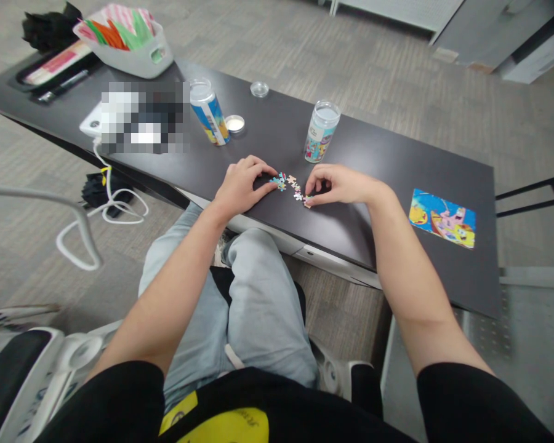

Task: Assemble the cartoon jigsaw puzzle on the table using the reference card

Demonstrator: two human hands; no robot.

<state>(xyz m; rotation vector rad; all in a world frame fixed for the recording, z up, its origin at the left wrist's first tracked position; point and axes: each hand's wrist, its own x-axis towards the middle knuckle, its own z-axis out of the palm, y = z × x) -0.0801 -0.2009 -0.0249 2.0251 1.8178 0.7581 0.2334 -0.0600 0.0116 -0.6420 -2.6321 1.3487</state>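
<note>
Several small jigsaw puzzle pieces (297,196) lie in a short curved row on the dark table (277,135). At the row's left end, my left hand (244,184) pinches a bluish puzzle piece (281,183) between thumb and forefinger. My right hand (335,183) closes its thumb and fingertips on a pinkish puzzle piece (307,202) at the right end, close to the table. Behind the hands stand two clear cans, one with a cartoon label (321,132) and one with a blue and yellow label (210,114).
Right of my right arm lies a cartoon picture sheet (443,218). Two round lids, one clear (259,90) and one pale (235,124), sit near the cans. Farther left are a white basket (138,61) of colourful packets and a black tray (23,80). A white cable (120,203) hangs below.
</note>
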